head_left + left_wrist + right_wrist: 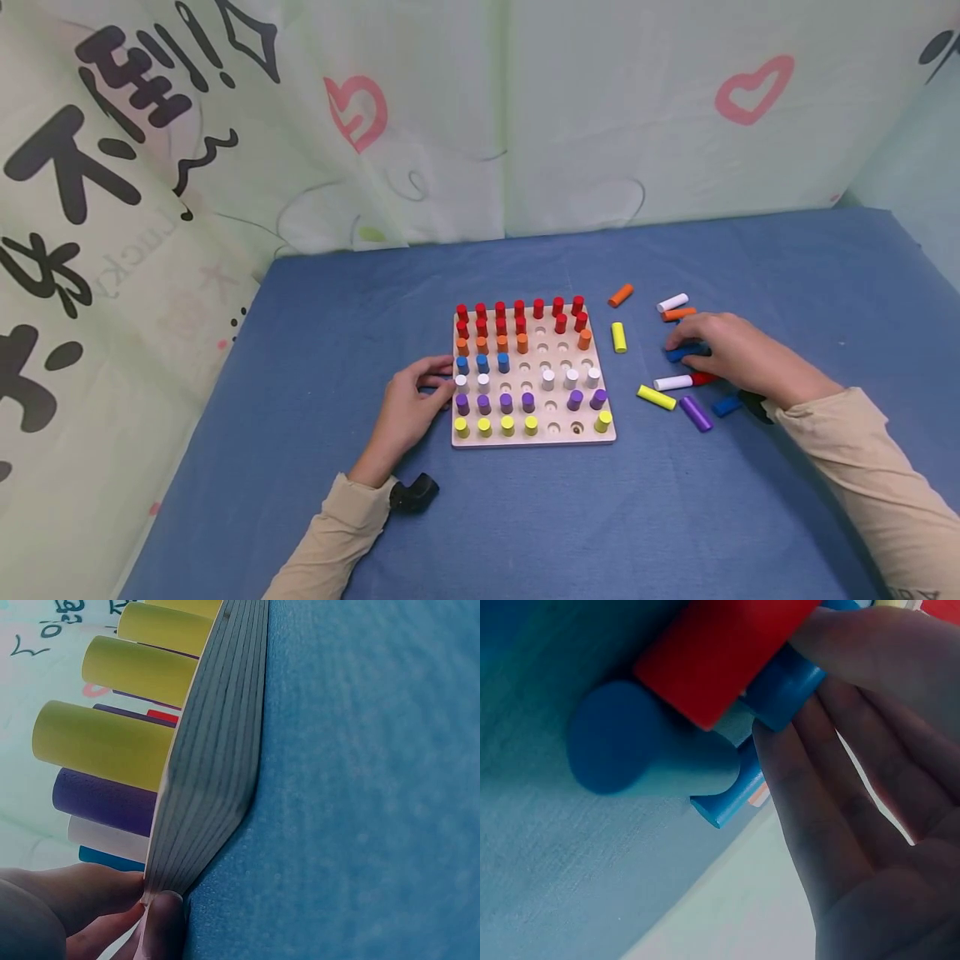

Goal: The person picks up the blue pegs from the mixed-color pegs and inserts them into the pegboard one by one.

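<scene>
**Right hand over a blue peg, left hand steadying the board**

The right hand [731, 354] lay on the blue cloth [525, 517] to the right of the wooden pegboard [534, 439], its fingers lowered over a blue peg [684, 353] that lay flat on the cloth. From the head view the peg poked out from under the fingertips; the right wrist view showed a blue peg [784, 688] pressed against the fingers [817, 787], with a red peg [720, 652] lying just beside it. The fingers looked fairly straight there, touching rather than wrapped round the peg (I could not tell whether the thumb had closed on it).

The left hand [408, 408] rested against the board's left edge, fingers lightly curled, with fingertips [161, 922] pinching the edge at a corner.

Loose pegs lay scattered round the right hand: a white one [672, 302], an orange one [620, 295], a yellow one [656, 397] and a purple one [696, 413].
</scene>
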`<state>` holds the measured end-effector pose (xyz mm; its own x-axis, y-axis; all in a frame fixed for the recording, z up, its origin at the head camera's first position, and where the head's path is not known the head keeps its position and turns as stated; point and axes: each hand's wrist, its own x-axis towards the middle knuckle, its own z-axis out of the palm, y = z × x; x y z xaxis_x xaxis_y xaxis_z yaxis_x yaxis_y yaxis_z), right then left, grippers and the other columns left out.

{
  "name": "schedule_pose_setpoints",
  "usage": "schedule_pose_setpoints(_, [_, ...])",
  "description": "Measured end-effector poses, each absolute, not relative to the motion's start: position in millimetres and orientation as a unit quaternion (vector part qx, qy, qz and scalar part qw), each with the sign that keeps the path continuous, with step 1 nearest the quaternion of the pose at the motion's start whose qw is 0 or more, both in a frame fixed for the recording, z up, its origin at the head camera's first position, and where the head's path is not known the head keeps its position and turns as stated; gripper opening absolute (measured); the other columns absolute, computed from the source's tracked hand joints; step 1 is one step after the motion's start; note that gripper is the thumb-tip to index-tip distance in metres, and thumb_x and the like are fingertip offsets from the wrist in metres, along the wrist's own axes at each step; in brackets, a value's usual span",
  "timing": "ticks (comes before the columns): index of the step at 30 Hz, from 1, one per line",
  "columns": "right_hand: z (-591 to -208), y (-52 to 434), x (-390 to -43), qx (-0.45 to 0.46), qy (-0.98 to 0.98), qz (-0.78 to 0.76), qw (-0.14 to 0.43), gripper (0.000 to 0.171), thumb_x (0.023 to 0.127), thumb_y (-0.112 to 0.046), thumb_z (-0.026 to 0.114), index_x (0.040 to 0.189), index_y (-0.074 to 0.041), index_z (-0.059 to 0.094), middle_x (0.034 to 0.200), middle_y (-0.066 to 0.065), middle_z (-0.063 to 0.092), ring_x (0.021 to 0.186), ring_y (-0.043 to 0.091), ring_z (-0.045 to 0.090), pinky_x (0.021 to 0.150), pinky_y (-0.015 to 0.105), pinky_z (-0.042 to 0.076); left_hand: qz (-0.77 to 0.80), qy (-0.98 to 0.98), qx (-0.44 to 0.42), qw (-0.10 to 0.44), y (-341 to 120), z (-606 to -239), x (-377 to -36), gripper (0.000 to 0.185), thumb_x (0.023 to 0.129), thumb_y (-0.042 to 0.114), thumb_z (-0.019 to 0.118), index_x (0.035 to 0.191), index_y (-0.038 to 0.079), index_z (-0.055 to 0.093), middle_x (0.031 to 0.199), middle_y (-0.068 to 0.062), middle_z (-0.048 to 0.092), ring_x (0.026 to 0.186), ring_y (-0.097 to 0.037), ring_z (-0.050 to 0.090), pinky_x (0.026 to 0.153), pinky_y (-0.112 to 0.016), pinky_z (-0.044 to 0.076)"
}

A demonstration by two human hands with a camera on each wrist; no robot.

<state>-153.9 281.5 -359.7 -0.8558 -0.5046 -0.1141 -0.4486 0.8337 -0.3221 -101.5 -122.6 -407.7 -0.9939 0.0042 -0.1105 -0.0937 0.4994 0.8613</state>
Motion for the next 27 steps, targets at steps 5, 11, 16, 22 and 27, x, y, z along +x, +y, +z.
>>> schedule_pose_setpoints(5, [-359.5, 280.6, -153.9, -0.25, 0.953, -0.142, 0.094, 0.02, 0.08, 0.003, 0.077, 0.099, -0.002, 0.074, 0.101, 0.012, 0.072, 0.099, 0.035, 0.064, 0.086, 0.054, 0.054, 0.501, 0.864, -0.027, 0.05, -122.4, -407.0, -101.4, 0.038, 0.093, 0.012, 0.069, 0.13, 0.009, 0.063, 0.123, -0.007, 0.066, 0.098, -0.019, 0.065, 0.076, -0.028, 0.059])
schedule_pose_setpoints(11, [-358.1, 279.6, -152.9, -0.249, 0.954, -0.14, 0.089, 0.02, 0.08, 0.003, 0.077, 0.099, -0.003, 0.075, 0.102, 0.011, 0.072, 0.1, 0.035, 0.064, 0.086, 0.054, 0.053, 0.504, 0.862, -0.025, 0.051, -122.9, -406.8, -101.2, 0.036, 0.094, 0.011, 0.068, 0.13, 0.009, 0.064, 0.123, -0.007, 0.066, 0.098, -0.019, 0.065, 0.075, -0.027, 0.059])
schedule_pose_setpoints(16, [-356.8, 277.8, -152.0, -0.255, 0.954, -0.139, 0.076, 0.02, 0.08, 0.001, 0.078, 0.1, -0.003, 0.074, 0.102, 0.012, 0.072, 0.096, 0.033, 0.066, 0.085, 0.053, 0.054, 0.503, 0.863, -0.025, 0.049, -122.8, -406.9, -100.9, 0.037, 0.094, 0.011, 0.068, 0.13, 0.009, 0.064, 0.123, -0.007, 0.066, 0.098, -0.019, 0.065, 0.075, -0.027, 0.059])
schedule_pose_setpoints(22, [-353.0, 271.6, -148.0, -0.259, 0.953, -0.144, 0.058, 0.021, 0.081, -0.002, 0.078, 0.102, -0.004, 0.074, 0.107, 0.013, 0.07, 0.098, 0.031, 0.066, 0.086, 0.052, 0.054, 0.5, 0.865, -0.025, 0.049, -122.2, -406.3, -100.8, 0.038, 0.093, 0.011, 0.069, 0.131, 0.009, 0.063, 0.123, -0.007, 0.066, 0.099, -0.02, 0.065, 0.075, -0.028, 0.059])
schedule_pose_setpoints(27, [-349.7, 265.3, -145.3, -0.261, 0.953, -0.145, 0.055, 0.023, 0.082, -0.003, 0.078, 0.104, -0.005, 0.074, 0.106, 0.011, 0.07, 0.097, 0.028, 0.066, 0.085, 0.051, 0.055, 0.497, 0.866, -0.026, 0.05, -122.2, -406.5, -101.1, 0.038, 0.094, 0.012, 0.068, 0.131, 0.009, 0.063, 0.123, -0.007, 0.066, 0.099, -0.02, 0.065, 0.076, -0.029, 0.059])
